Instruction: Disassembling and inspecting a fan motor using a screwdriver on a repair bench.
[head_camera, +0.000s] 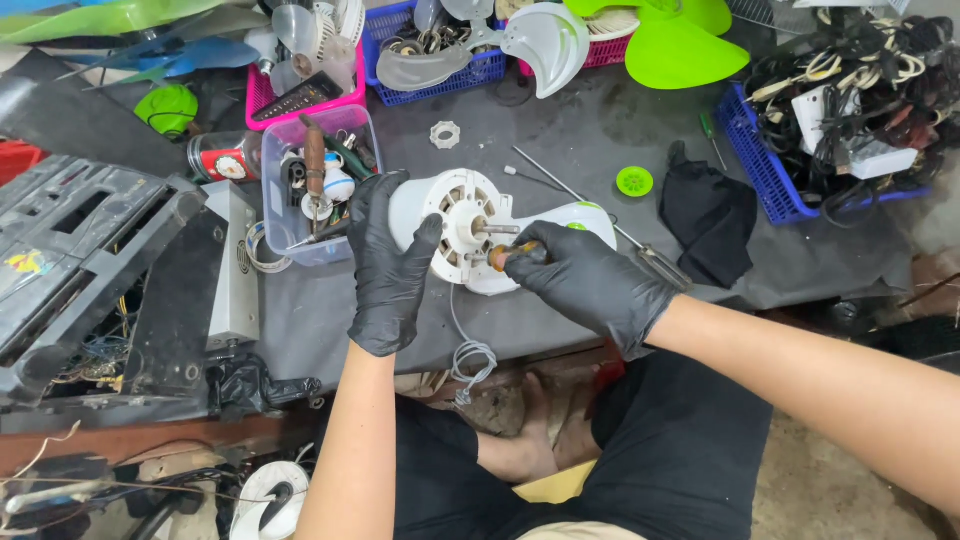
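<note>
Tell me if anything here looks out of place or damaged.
Nothing looks broken. The white fan motor is stripped of its blades, held by the left hand while the right hand holds a screwdriver at it. Loose green fan blades lie behind.

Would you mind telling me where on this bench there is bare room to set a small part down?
Bare grey table top lies between the white nut, the thin rod and the green cap. Another strip runs along the near edge below the fan motor. Crowded: the clear tool box by the left hand, the blue basket of cables, the black cloth.
</note>
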